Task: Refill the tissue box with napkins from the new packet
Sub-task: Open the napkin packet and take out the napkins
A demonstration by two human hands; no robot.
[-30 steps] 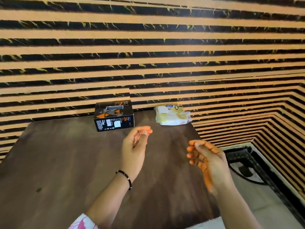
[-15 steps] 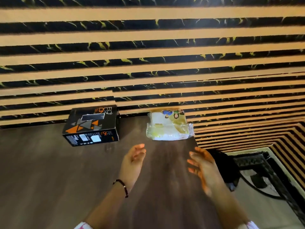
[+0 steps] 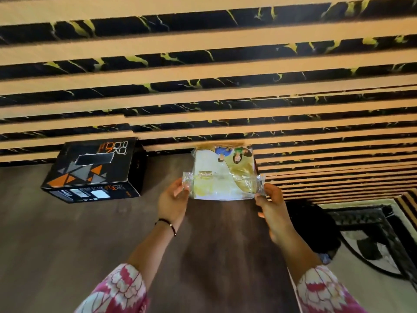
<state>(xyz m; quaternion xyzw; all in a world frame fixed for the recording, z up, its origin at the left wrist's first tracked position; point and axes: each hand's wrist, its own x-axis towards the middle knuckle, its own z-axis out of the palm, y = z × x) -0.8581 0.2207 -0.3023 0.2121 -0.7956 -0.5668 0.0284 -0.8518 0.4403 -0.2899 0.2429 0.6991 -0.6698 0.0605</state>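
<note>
A clear plastic napkin packet (image 3: 222, 175) with white and yellow print lies at the far edge of the dark wooden table (image 3: 67, 245), against the striped wall. My left hand (image 3: 172, 201) pinches its crimped left end. Its crimped right end is pinched by my right hand (image 3: 269, 203). To the left stands a black tissue box (image 3: 94, 171) with orange and grey triangles and a dark slot on top, a short gap from the packet.
A wall of tan and black marbled stripes (image 3: 203, 86) rises right behind the table. The table's right edge drops to a pale floor (image 3: 361, 290) where a dark object and a black patterned border lie.
Both hands have reached forward from mid-table to the packet and taken hold of its two ends. The view has moved closer to the wall.
</note>
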